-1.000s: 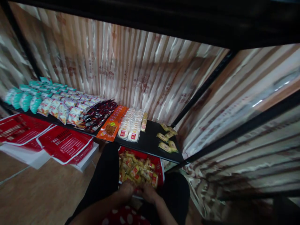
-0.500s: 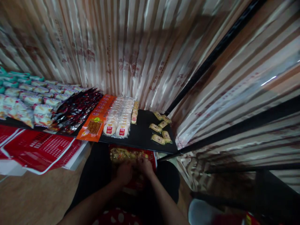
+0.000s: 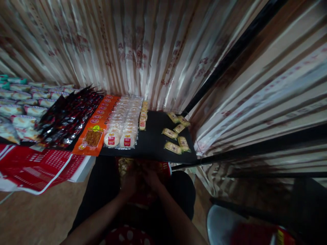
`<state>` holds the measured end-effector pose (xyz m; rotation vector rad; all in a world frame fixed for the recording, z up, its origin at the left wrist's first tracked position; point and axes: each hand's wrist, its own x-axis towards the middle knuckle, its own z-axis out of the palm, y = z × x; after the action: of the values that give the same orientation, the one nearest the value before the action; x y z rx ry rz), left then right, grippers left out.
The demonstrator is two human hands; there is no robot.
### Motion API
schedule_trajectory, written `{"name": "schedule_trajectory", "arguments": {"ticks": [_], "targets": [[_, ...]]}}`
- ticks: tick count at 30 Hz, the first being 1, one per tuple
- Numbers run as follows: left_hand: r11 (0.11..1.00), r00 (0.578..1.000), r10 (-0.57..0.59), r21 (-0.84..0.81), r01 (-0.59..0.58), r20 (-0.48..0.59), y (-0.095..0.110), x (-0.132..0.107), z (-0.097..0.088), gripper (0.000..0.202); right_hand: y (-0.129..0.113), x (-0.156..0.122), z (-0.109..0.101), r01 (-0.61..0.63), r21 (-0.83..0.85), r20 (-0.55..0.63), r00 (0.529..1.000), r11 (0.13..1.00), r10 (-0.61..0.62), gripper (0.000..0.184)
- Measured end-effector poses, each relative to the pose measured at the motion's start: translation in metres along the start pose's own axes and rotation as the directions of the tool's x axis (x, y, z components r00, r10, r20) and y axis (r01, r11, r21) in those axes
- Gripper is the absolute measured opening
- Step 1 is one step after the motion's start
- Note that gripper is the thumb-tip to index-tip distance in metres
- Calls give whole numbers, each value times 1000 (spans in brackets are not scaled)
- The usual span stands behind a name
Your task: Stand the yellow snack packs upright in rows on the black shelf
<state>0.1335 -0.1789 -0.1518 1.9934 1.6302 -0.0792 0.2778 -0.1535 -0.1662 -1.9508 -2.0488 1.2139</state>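
Observation:
My left hand (image 3: 128, 183) and my right hand (image 3: 151, 179) are both down in a red basket (image 3: 166, 169) of small yellow snack packets (image 3: 123, 164) on my lap, just below the front edge of a black shelf (image 3: 153, 143). The hands are dark and blurred, and their fingers do not show clearly. On the shelf's right end lie several loose yellow packets (image 3: 173, 147). To their left stand rows of round white cakes (image 3: 120, 139) in clear wrap and an orange snack pack (image 3: 93, 137).
Further left on the shelf lie dark red packets (image 3: 63, 122) and white and teal bags (image 3: 17, 112). Flat red baskets (image 3: 38, 166) sit on the floor at left. A striped shiny curtain (image 3: 153, 51) backs the shelf; black frame bars (image 3: 230, 58) cross at right.
The view has dropped and swung left to right, so the shelf sits higher and closer. My hands have moved forward, deeper into the red basket under the shelf edge.

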Motion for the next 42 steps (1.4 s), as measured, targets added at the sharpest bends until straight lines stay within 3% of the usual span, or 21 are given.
{"name": "schedule_trajectory", "arguments": {"ticks": [3,7,10,15,18,21,24,27,29,32,35,38,42], "targets": [[988,994,-20,-153,4,-108,-2,-1,-2,35,-3,-6,-5,30,36,0,1000,999,-30,40],[931,995,-2,-363,-35,-101,-7,0,-12,26,-10,-18,-20,75,112,-54,996,991,-69,43],[881,988,70,-456,-126,-138,-9,1,-32,30,-16,-32,-37,52,136,-78,996,989,-41,42],[811,930,311,-455,-367,-195,-5,0,-76,31,-37,-57,-69,80,-16,-187,979,997,-81,39],[765,880,432,-437,-473,-197,5,-4,-102,32,-52,-67,-84,168,-74,-255,950,983,-182,42],[754,863,467,-423,-502,-192,17,-5,-124,30,-61,-71,-94,294,-15,-212,933,956,-291,38],[755,853,485,-398,-521,-196,29,-2,-141,28,-62,-70,-98,328,136,-238,927,935,-290,32],[784,865,426,-370,-499,-264,38,7,-150,25,-60,-65,-102,312,391,-277,937,866,-212,28],[812,878,325,-373,-450,-352,45,14,-153,26,-58,-59,-107,295,558,-287,946,776,-153,32],[815,860,168,-423,-396,-482,59,27,-152,32,-56,-45,-118,318,696,-352,933,644,-79,39],[769,807,82,-478,-424,-585,73,43,-147,33,-54,-26,-132,362,724,-451,892,588,6,41],[717,741,76,-480,-506,-667,87,61,-141,33,-52,-7,-148,395,708,-507,861,585,33,38],[763,704,44,-431,-481,-708,100,82,-139,39,-54,16,-165,414,706,-517,856,574,19,34]]}}
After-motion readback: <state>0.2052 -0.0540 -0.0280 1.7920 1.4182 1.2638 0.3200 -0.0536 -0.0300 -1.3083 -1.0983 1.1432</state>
